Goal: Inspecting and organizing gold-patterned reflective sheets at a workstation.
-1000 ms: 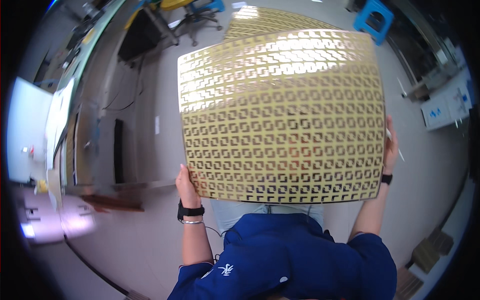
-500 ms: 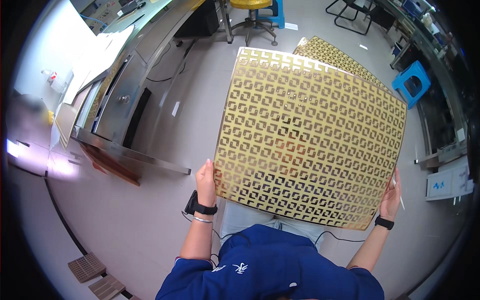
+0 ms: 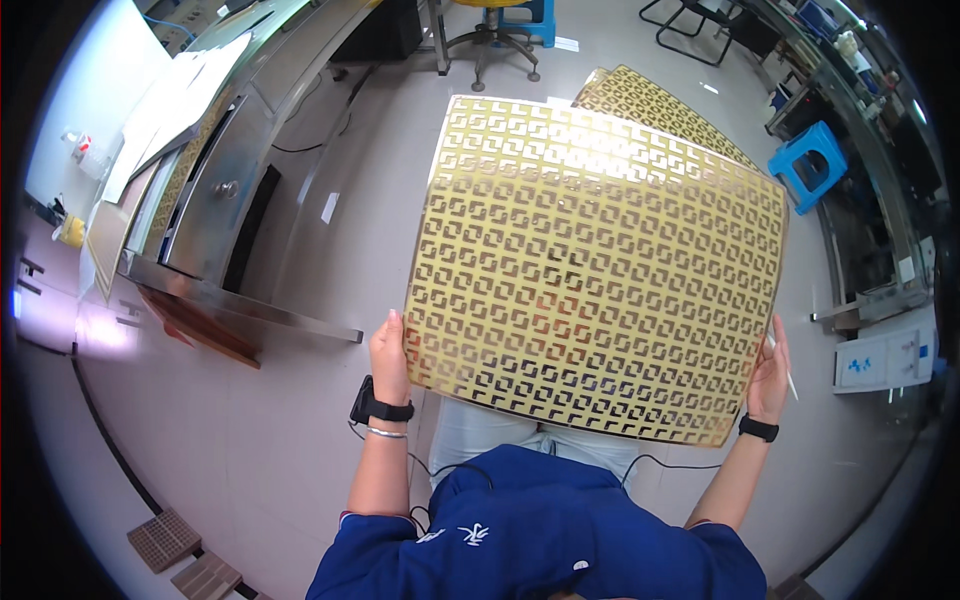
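A large thin yellow-green circuit board panel point(image 3: 590, 270), covered in rows of shiny L-shaped metal pads, is held up in front of my lap. My left hand point(image 3: 389, 358) grips its lower left edge, thumb upward along the side. At the lower right edge, my right hand point(image 3: 768, 378) closes on the panel. A thin white stick point(image 3: 793, 384) also sticks out from the fingers of that hand; its kind cannot be made out. Bright glare lies across the panel's upper part. Fingers behind the panel are hidden from sight.
Beyond the panel's far edge more patterned panels point(image 3: 660, 105) show, partly covered. To the left stands a metal-framed workbench point(image 3: 215, 200) with papers point(image 3: 185, 95). A blue stool point(image 3: 808, 168) is at the right, a wheeled stool point(image 3: 490, 45) at the back. Brown trays point(image 3: 163, 540) lie lower left.
The whole view has shifted a little, so the panel and room appear further left. Glare has spread on the panel's upper part as its tilt against the light changed. Both hands keep their grip.
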`<state>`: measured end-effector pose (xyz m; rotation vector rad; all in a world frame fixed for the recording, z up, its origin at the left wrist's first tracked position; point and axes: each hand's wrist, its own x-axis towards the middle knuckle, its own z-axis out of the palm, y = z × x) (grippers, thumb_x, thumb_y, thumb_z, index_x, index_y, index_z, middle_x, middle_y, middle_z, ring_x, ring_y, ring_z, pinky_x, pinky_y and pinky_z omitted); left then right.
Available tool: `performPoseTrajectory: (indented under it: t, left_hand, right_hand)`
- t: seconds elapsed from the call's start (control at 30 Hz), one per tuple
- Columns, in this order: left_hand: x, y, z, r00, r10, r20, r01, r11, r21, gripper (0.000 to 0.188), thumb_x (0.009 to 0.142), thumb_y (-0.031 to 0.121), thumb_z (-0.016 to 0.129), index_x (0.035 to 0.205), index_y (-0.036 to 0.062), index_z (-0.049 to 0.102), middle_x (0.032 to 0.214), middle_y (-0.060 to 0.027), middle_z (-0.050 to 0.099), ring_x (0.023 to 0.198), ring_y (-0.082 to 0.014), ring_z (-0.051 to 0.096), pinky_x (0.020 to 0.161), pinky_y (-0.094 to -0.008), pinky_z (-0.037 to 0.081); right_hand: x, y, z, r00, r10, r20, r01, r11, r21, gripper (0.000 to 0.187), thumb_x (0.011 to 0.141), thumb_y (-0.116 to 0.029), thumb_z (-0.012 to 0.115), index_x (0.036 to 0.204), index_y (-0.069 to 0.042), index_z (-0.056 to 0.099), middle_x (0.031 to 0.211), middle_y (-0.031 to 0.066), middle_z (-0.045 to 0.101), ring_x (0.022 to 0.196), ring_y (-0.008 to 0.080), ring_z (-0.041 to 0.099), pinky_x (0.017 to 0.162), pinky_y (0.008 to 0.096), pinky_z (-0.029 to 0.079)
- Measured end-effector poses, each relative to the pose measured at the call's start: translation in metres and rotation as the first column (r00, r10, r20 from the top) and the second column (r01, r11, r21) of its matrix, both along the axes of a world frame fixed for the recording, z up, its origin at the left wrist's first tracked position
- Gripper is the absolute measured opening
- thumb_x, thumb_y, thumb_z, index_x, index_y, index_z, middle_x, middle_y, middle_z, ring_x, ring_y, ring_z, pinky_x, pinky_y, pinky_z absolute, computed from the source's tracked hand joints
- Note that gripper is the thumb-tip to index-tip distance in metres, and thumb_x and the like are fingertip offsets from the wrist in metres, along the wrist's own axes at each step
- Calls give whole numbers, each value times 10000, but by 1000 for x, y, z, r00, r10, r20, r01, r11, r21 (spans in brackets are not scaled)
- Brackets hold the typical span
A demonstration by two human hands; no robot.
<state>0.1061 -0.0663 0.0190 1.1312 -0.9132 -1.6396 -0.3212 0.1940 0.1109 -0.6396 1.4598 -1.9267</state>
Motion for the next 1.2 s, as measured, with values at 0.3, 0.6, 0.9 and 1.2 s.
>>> performPoseTrajectory:
  t: [0.3,0.6,0.9,1.2]
  left_hand:
    - [3,12,-27,993,92,79,-88,994,-59,414,985,316,389,924,-30,608,885,-59,649,755,-103,603,688,-235,477]
    - [0,25,-46,977,200,78,-193,977,-88,417,986,327,382,952,-32,591,899,-57,638,770,-107,592,708,-247,468]
    - [7,30,-63,969,234,76,-227,969,-94,411,983,324,397,943,-32,600,901,-55,644,778,-102,593,712,-246,467]
    - [6,25,-45,982,112,153,-106,993,-47,354,974,285,438,912,-22,605,869,-45,647,746,-84,582,684,-227,461]
  right_hand:
    - [-5,-4,-2,999,-17,31,19,997,-81,466,943,-135,426,1370,20,324,1114,178,597,1002,172,588,855,275,482]
    - [5,-16,13,999,31,-11,-31,999,-41,481,914,-137,436,1362,7,341,1074,172,623,920,168,624,740,242,500]
    - [6,-21,22,995,49,-82,-49,999,-2,468,916,-141,430,1355,2,360,1081,158,621,904,171,625,700,238,489]
    - [12,-19,15,920,5,-393,135,935,327,372,940,-145,449,1274,16,472,1066,132,622,950,176,609,771,266,484]
